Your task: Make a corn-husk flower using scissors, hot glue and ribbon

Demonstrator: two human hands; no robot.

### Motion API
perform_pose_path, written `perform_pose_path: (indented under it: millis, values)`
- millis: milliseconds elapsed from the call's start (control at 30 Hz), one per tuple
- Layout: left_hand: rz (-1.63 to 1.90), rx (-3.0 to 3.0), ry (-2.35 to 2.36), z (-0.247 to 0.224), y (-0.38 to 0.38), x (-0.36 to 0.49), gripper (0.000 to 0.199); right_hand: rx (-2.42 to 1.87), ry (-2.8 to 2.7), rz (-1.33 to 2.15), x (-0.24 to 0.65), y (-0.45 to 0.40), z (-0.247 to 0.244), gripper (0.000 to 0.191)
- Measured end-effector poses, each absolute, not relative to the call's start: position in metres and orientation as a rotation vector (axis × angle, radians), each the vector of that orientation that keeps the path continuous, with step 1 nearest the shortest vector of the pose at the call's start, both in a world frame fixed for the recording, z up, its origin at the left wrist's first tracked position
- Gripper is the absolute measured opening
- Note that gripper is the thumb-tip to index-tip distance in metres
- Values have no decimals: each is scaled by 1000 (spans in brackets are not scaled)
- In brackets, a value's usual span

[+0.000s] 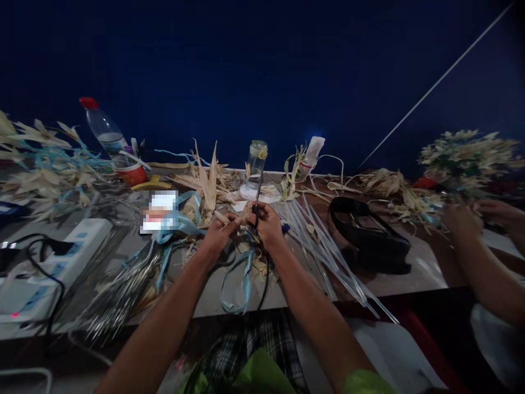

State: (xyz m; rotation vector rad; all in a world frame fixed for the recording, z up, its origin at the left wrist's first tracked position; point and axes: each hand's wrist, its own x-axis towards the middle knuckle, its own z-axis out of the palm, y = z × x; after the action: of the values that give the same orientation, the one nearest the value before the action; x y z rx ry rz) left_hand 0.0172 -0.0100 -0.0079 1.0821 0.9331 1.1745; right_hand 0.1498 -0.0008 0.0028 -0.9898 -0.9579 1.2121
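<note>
Both hands meet over the middle of the table, in front of a clear lidded jar (257,158). Pale dried husk pieces (246,212) lie between my left hand (221,232) and my right hand (267,223). The fingers of my left hand are pinched on the husk. My right hand is closed around a dark, thin tool (257,210) that points upward; its exact kind is unclear. Below the hands, a light blue ribbon (246,282) hangs in a loop near the table edge, beside a black cable (266,287).
Metal wires (123,295) and a white power strip (61,268) lie left. Clear plastic rods (328,246) and a black strap-like object (369,238) lie right. Behind are dried husks (209,183) and a red-capped bottle (104,128). Another person's hands (463,219) work at far right.
</note>
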Motion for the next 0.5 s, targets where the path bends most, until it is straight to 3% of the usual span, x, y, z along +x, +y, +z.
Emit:
perform_pose_path:
  millis: [500]
  values:
    - [1192, 1093, 950, -9, -8, 15, 27, -999, -942, 1341, 149, 0, 0, 44]
